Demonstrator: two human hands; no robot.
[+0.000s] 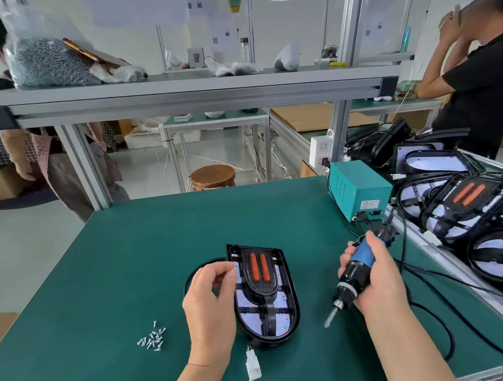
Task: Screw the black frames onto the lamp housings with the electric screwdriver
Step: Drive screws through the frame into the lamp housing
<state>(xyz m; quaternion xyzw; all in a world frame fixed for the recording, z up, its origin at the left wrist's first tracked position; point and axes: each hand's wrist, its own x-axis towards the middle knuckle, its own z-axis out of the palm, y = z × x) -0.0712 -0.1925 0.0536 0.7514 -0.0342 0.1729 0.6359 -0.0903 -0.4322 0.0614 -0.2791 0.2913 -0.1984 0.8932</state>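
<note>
Left hand (210,300): fingers curled, thumb and forefinger pinching a small pale piece (235,268) at the upper left edge of the frame (267,305); I cannot make out what the piece is.
Right hand (375,280): wrapped round the screwdriver (356,275), held above the bench (130,258); the bit slants down and left, its tip free just right of the housing (294,306).
Frame: black and ribbed, lying in the housing, with two orange bars (258,267) at its far end.
Housing: flat on the bench, front centre, between my hands.
Connector (253,367): white, on the bench at the housing's near end.
Screws (153,338): a small loose heap left of the left hand, apart from it.
Teal box (360,188): far right corner of the bench, cables plugged into its front.
More housings (459,205): overlapping on the rack to my right.
</note>
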